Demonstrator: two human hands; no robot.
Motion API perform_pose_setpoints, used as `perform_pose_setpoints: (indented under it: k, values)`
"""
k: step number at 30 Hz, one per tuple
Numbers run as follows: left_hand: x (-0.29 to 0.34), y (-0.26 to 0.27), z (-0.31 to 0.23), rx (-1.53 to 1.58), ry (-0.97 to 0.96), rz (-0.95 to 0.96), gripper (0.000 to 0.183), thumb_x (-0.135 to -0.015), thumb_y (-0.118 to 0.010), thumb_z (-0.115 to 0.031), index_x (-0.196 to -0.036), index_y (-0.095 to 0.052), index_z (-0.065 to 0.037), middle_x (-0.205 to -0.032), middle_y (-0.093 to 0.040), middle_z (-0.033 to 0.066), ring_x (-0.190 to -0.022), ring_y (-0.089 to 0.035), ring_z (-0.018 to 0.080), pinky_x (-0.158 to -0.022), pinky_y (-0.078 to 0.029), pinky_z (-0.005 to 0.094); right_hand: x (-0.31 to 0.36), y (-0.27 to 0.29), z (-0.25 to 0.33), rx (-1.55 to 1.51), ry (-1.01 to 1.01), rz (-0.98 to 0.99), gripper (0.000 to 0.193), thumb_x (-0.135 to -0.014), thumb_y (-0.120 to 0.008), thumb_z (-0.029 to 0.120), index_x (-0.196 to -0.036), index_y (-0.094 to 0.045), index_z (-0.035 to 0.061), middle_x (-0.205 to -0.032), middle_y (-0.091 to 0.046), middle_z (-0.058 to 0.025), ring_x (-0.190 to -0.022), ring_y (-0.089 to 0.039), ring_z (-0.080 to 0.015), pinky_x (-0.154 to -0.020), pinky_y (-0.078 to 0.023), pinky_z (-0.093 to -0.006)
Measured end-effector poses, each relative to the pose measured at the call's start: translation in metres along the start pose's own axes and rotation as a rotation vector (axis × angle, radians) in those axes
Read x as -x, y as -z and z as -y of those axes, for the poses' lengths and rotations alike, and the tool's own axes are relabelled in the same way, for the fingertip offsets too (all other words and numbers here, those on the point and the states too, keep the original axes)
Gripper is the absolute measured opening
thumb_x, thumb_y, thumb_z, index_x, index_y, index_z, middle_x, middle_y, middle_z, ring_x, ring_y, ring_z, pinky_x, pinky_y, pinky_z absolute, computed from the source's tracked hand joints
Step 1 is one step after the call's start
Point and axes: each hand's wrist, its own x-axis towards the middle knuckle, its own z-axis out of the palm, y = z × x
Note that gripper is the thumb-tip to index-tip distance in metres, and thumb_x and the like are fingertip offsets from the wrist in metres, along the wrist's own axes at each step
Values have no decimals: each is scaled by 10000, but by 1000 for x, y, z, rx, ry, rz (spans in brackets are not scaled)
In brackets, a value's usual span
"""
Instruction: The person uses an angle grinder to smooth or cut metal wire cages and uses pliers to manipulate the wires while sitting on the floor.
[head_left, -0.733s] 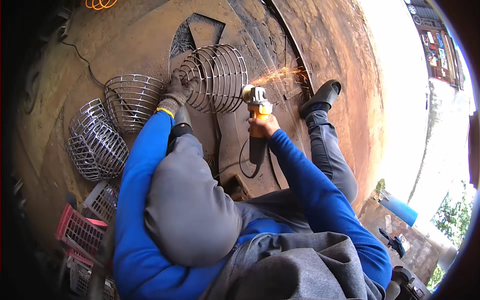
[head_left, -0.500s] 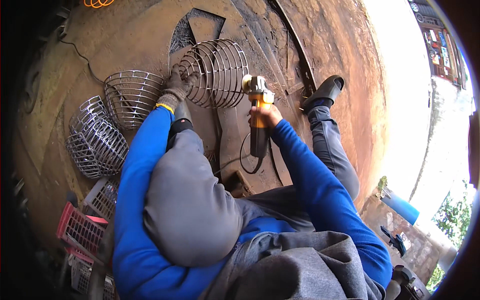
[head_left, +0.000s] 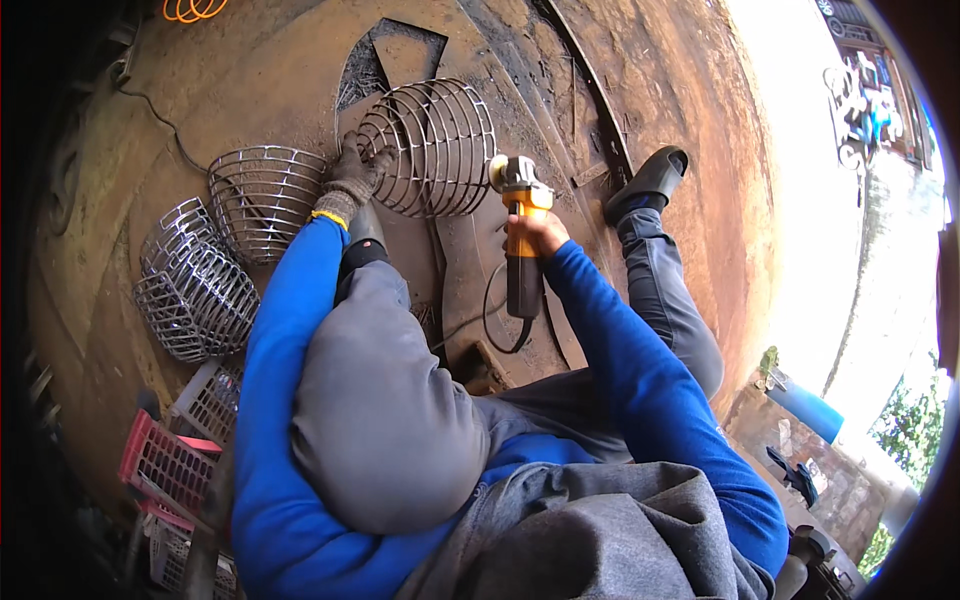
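My gloved left hand [head_left: 357, 172] grips the narrow end of a wire basket [head_left: 430, 147] made of metal rods, which lies tipped on its side. In my bare right hand [head_left: 540, 232] is a yellow and black angle grinder [head_left: 527, 205], held roughly upright with its cord trailing from the lower end. The grinder's pale disc [head_left: 497, 172] is at the basket's right rim, touching or very close to it. A second wire basket [head_left: 262, 200] stands just left of my gloved hand. Farther left lies a pile of nested wire baskets [head_left: 195, 290].
Plastic crates in red [head_left: 170, 455] and white [head_left: 212, 400] stand at the lower left. A long metal bar [head_left: 590, 85] runs along the dirty floor beyond my right foot. An orange coil [head_left: 195, 10] lies at the far left, and a blue pipe [head_left: 808, 408] at the right.
The view has shifted slightly. My left hand still holds the basket, and the grinder stays near its right rim with hardly any movement. At the far right a person or vehicle has appeared outside.
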Motion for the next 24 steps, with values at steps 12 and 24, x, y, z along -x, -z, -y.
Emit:
perform_pose_setpoints:
  k: [12, 24]
  values:
    - [1, 8, 4, -86, -10, -6, 959, -770, -764, -393, -1492, -283, 16, -1217, -611, 241, -1091, -620, 306, -942, -505, 379, 13, -34, -2, 699, 290, -144, 516, -669, -833, 362, -1051, -689, 47, -926, -729, -116, -837, -700, -268, -804, -544, -366]
    - [18, 29, -35, -216, -150, -147, 931, -805, -746, -191, -1515, -190, 44, -1122, -655, 181, -984, -667, 244, -864, -547, 323, -25, -36, 57, 42, 11, 50, 438, -788, -817, 242, -1091, -577, 36, -894, -661, -103, -725, -679, -263, -687, -593, -426]
